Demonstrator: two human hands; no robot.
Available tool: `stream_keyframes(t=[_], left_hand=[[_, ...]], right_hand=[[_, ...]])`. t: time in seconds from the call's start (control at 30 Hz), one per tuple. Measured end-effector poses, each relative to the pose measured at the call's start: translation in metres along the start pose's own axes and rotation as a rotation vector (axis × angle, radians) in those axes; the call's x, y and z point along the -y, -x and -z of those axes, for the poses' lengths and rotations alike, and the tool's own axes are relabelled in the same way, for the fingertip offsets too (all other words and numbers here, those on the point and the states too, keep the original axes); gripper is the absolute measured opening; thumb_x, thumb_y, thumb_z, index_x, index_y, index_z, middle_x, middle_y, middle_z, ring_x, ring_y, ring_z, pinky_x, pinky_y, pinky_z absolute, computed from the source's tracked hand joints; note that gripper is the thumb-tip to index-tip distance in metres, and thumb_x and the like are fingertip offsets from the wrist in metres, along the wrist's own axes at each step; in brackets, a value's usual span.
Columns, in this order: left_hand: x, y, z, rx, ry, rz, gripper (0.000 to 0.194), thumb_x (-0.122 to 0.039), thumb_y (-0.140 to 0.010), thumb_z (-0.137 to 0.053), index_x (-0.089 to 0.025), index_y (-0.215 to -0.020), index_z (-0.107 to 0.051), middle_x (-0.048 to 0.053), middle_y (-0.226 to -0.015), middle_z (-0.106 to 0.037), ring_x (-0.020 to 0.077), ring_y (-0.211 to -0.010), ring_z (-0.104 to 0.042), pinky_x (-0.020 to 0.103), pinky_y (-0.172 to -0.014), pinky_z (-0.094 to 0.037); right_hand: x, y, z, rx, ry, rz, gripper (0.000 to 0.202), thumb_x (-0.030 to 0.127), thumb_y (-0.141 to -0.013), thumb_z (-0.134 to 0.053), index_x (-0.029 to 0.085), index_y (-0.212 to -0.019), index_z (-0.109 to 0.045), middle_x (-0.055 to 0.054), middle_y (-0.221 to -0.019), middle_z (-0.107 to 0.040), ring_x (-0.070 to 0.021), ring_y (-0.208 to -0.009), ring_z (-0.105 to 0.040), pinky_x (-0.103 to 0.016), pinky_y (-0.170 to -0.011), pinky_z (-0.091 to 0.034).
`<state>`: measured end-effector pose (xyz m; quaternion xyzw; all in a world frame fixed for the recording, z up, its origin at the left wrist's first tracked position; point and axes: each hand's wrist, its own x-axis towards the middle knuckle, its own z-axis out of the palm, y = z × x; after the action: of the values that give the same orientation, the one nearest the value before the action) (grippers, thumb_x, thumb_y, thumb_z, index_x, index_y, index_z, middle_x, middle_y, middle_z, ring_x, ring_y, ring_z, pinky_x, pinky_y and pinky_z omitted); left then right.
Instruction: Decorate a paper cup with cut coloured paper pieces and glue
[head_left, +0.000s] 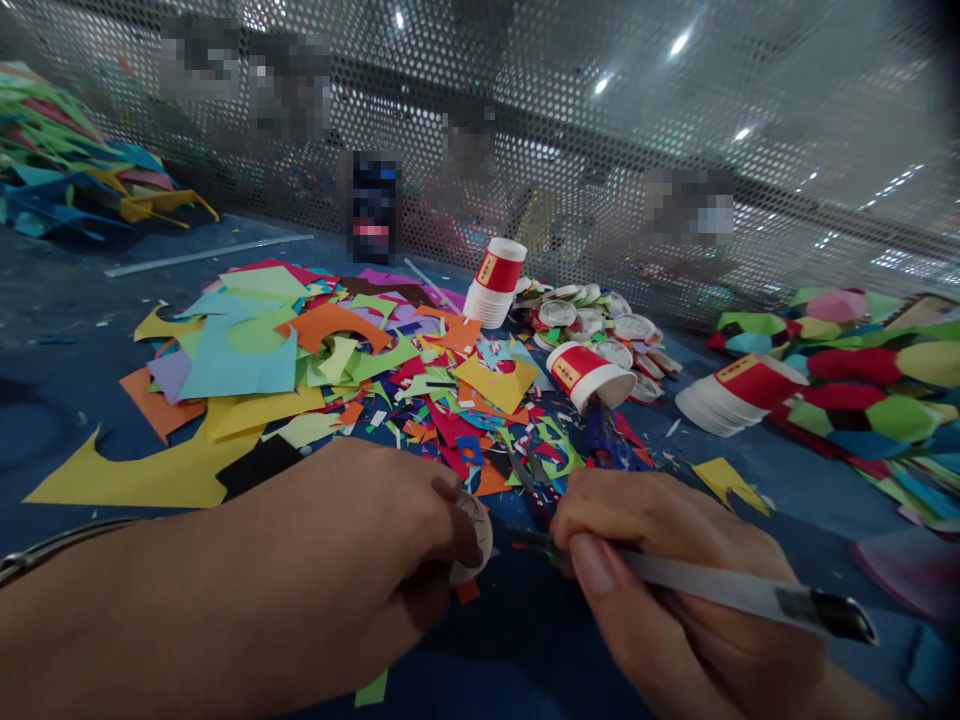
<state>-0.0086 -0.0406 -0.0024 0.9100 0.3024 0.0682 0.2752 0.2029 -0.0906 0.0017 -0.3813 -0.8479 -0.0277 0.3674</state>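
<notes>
Gripped between the fingers of my right hand (660, 570) is a pen (720, 590) with a pale barrel and a dark end, its tip pointing left. My left hand (360, 560) has its fingers closed on a small white paper disc (474, 535) that shows dark drawn lines. The pen tip is close to the disc's right side; I cannot tell whether it touches. Just beyond my hands lie scissors (536, 475) among coloured paper scraps (450, 400).
Red-and-white paper cups (495, 285) stand stacked at the back, with a tipped cup (589, 375) and another cup stack (739, 395) to the right. Behind the cups is a pile of round discs (600, 315). A phone (373, 208) leans against the perforated metal screen (555, 130).
</notes>
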Motion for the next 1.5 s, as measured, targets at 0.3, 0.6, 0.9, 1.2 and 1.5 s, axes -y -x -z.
stream_keyframes(t=[0.3,0.6,0.9,1.2,1.5], left_hand=[[-0.002,-0.006,-0.005,0.014,0.015,0.141,0.010,-0.033,-0.083,-0.061,-0.026,-0.081,-0.068,-0.003,-0.080,-0.068,0.0154,-0.066,-0.058,0.027,-0.056,-0.036],[-0.001,-0.015,0.003,0.088,0.053,0.114,0.012,-0.023,-0.077,-0.060,-0.025,-0.081,-0.071,-0.002,-0.074,-0.067,0.0143,-0.063,-0.055,0.025,-0.054,-0.034],[-0.001,-0.013,0.000,0.090,0.050,0.117,0.012,-0.022,-0.077,-0.058,-0.024,-0.082,-0.068,-0.001,-0.072,-0.066,0.0154,-0.062,-0.054,0.026,-0.054,-0.035],[-0.001,-0.011,-0.004,0.053,0.064,0.117,0.009,-0.028,-0.081,-0.057,-0.025,-0.080,-0.066,-0.003,-0.072,-0.066,0.0142,-0.060,-0.054,0.025,-0.052,-0.033],[-0.005,-0.011,-0.002,0.049,0.013,0.116,0.010,-0.027,-0.080,-0.056,-0.024,-0.075,-0.064,-0.003,-0.067,-0.064,0.0129,-0.056,-0.053,0.023,-0.049,-0.031]], right_hand=[[0.002,-0.001,0.001,-0.010,-0.033,-0.003,0.024,0.001,-0.077,-0.051,0.023,-0.082,-0.059,0.003,-0.064,-0.067,-0.0111,-0.046,-0.061,-0.023,-0.044,-0.050],[0.003,0.000,0.002,-0.040,-0.020,0.028,0.023,0.001,-0.076,-0.049,0.022,-0.081,-0.059,0.003,-0.063,-0.067,-0.0109,-0.048,-0.062,-0.022,-0.048,-0.052],[0.003,0.001,0.004,-0.024,-0.033,-0.001,0.023,0.002,-0.076,-0.051,0.023,-0.081,-0.058,0.004,-0.063,-0.067,-0.0108,-0.047,-0.061,-0.022,-0.046,-0.053],[0.003,0.000,0.002,-0.027,-0.044,-0.018,0.022,0.003,-0.075,-0.051,0.024,-0.081,-0.058,0.005,-0.064,-0.067,-0.0098,-0.048,-0.061,-0.020,-0.048,-0.052],[0.002,0.001,0.003,-0.028,-0.049,-0.001,0.021,0.003,-0.076,-0.052,0.022,-0.080,-0.057,0.005,-0.062,-0.065,-0.0091,-0.048,-0.060,-0.019,-0.049,-0.050]])
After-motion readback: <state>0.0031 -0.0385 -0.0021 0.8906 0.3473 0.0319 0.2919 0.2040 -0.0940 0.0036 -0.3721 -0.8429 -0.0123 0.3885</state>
